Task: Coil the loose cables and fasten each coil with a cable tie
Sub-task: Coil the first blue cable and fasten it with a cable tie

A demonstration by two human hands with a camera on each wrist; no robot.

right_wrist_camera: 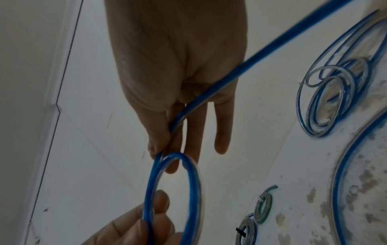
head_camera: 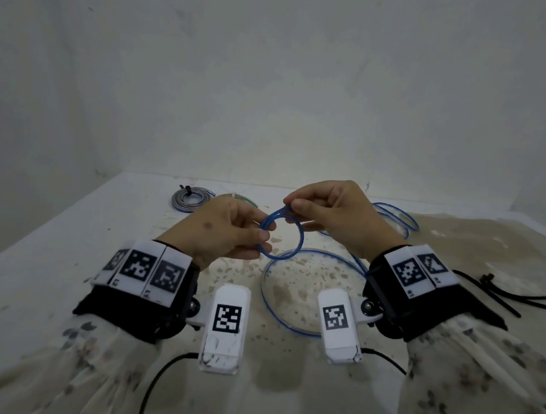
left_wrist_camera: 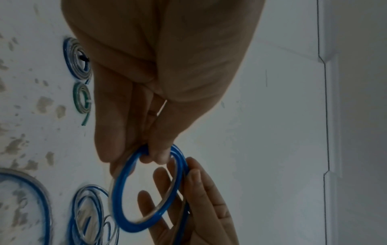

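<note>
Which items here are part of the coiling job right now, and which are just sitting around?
In play:
- blue cable, small coil held up between both hands, the rest trailing on the table
- left hand, gripping the coil
- right hand, pinching the coil's top
- black cable ties, loose at right

Idle:
- grey coil, already tied
- green coil, already tied
</note>
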